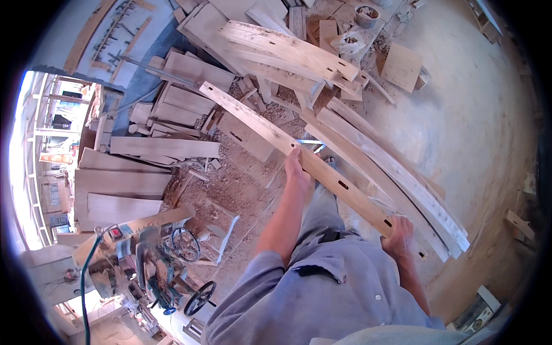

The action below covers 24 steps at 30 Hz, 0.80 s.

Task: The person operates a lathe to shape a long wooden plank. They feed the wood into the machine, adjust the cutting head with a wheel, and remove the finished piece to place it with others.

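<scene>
A long wooden beam (322, 172) with several dark slots cut along its face runs slantwise across my front, from upper left to lower right. My left hand (295, 165) is closed around it near the middle. Toward its right end, my right hand (399, 237) grips the same beam, beside one of the slots. Just beyond lie long planks (397, 167), side by side and slanting the same way. Parts of my fingers are hidden behind the beam.
More slotted beams (287, 49) rest on a support at the back. Board offcuts (181, 100) are piled at the left. A machine with handwheels (185, 244) stands at the lower left. Shavings (244, 190) cover the floor. A bucket (366, 16) sits at the far back.
</scene>
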Each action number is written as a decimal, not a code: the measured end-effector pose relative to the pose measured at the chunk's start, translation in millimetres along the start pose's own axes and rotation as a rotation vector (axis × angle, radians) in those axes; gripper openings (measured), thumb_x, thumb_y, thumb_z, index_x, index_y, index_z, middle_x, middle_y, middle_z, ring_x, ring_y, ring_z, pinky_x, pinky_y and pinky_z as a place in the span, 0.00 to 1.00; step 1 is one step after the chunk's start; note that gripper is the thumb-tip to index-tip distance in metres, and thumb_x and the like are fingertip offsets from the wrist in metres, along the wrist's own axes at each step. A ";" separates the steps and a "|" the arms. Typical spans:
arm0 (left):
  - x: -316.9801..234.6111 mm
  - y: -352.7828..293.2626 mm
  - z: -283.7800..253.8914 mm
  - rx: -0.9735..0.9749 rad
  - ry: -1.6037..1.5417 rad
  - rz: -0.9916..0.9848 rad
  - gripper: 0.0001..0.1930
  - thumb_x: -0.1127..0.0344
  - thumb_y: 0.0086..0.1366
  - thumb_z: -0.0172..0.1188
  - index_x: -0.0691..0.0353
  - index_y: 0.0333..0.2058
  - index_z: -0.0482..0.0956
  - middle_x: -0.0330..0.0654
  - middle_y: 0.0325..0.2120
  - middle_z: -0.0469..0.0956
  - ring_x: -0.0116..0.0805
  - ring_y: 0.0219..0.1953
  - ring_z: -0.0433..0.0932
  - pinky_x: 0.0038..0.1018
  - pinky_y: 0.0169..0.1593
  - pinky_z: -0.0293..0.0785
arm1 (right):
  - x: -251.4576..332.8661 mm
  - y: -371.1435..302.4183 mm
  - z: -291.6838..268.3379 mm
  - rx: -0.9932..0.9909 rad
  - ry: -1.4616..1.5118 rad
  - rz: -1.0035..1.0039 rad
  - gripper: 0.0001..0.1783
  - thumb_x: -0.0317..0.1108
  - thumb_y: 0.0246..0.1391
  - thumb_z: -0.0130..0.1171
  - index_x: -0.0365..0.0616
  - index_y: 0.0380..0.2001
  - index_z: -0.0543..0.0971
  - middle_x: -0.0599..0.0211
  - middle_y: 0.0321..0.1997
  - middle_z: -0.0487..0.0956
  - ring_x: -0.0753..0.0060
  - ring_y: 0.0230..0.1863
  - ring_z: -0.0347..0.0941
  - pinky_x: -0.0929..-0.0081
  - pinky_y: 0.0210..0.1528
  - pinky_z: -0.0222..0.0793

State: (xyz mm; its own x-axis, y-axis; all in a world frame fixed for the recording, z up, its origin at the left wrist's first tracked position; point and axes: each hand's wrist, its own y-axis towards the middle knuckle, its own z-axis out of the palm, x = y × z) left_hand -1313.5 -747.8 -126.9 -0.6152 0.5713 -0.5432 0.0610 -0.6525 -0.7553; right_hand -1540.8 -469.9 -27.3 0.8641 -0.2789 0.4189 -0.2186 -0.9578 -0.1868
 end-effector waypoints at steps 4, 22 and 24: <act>-39.3 131.7 17.6 0.149 -0.104 0.056 0.15 0.60 0.67 0.52 0.66 0.46 0.70 0.50 0.41 0.75 0.53 0.42 0.78 0.52 0.46 0.77 | 16.1 107.2 -19.0 0.075 -0.006 -0.074 0.44 0.30 0.31 0.72 0.41 0.57 0.66 0.53 0.48 0.73 0.48 0.52 0.68 0.55 0.56 0.62; -89.5 341.2 152.3 0.064 -0.006 -0.005 0.42 0.80 0.67 0.48 0.42 0.71 0.37 0.46 0.53 0.69 0.40 0.47 0.74 0.41 0.48 0.75 | -38.8 384.8 40.5 0.036 -0.101 0.027 0.38 0.24 0.34 0.67 0.43 0.55 0.68 0.53 0.53 0.72 0.47 0.57 0.66 0.57 0.60 0.62; -88.5 350.6 150.7 0.075 -0.009 0.006 0.40 0.80 0.67 0.48 0.43 0.70 0.40 0.46 0.55 0.68 0.42 0.50 0.73 0.44 0.50 0.74 | -34.1 387.0 45.6 -0.008 -0.103 0.030 0.40 0.23 0.35 0.65 0.43 0.58 0.66 0.52 0.56 0.70 0.47 0.60 0.64 0.57 0.63 0.60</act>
State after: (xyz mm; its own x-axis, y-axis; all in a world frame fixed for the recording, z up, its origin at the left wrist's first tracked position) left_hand -1356.1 -1102.1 -288.4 -0.6218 0.5635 -0.5439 0.0057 -0.6912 -0.7227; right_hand -1634.1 -827.9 -154.4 0.8991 -0.2996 0.3192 -0.2487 -0.9496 -0.1906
